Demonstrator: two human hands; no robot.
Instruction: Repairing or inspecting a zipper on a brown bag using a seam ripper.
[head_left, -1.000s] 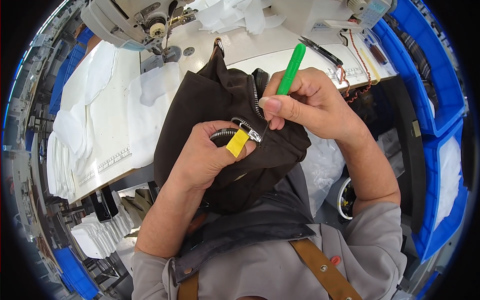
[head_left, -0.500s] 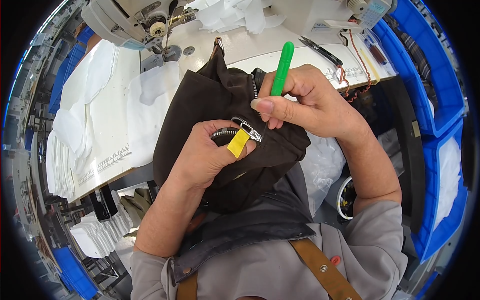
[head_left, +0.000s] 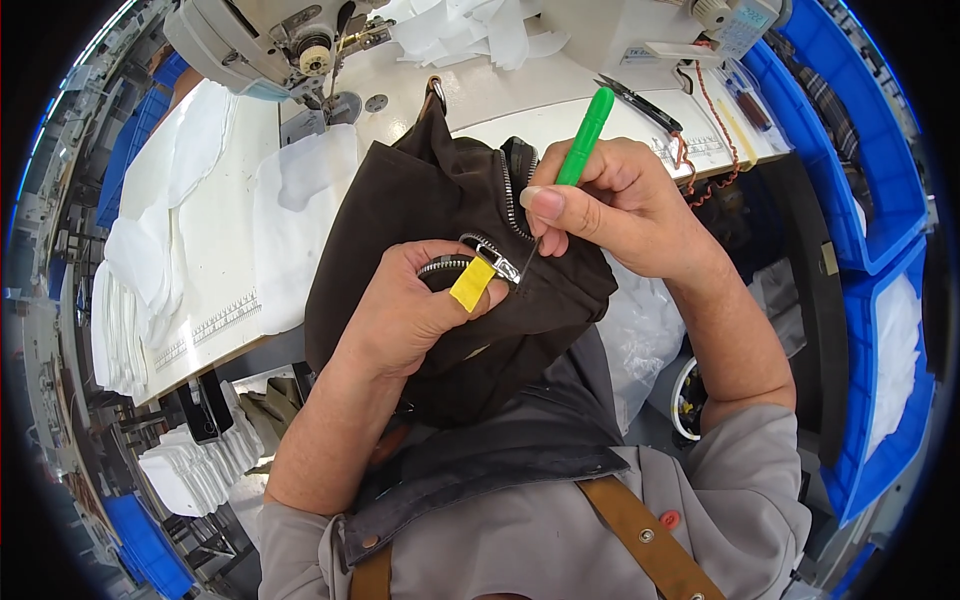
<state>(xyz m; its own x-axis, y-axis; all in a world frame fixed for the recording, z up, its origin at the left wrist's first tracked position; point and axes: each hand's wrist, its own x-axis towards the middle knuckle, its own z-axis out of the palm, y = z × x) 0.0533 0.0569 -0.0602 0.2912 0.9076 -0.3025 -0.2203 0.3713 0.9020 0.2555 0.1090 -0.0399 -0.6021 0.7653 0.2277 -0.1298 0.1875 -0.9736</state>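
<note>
A dark brown fabric bag [head_left: 400,205] lies over my lap and the table's edge. My left hand [head_left: 415,305] is closed on its zipper [head_left: 447,264], whose toothed tape curls out between thumb and fingers. At the thumb, a silver slider [head_left: 500,264] carries a yellow tab [head_left: 471,285]. In my right hand [head_left: 605,195], thumb and fingers pinch a green-handled tool [head_left: 588,138], handle end up. Its thin shaft slants down to the cloth beside the slider; the tip is hard to make out. Another stretch of zipper teeth runs just left of the right fingers.
A sewing machine [head_left: 265,45] stands at the table's far left, near white cut pieces [head_left: 160,220]. Thread snips [head_left: 645,105] on a red cord lie at the far right. Blue bins [head_left: 850,150] line the right side. Below my right arm is a white bucket [head_left: 685,400].
My right hand has shifted slightly right with the green-handled tool, which tilts more to the right. More of the upper zipper teeth shows. The left hand stays nearly in place.
</note>
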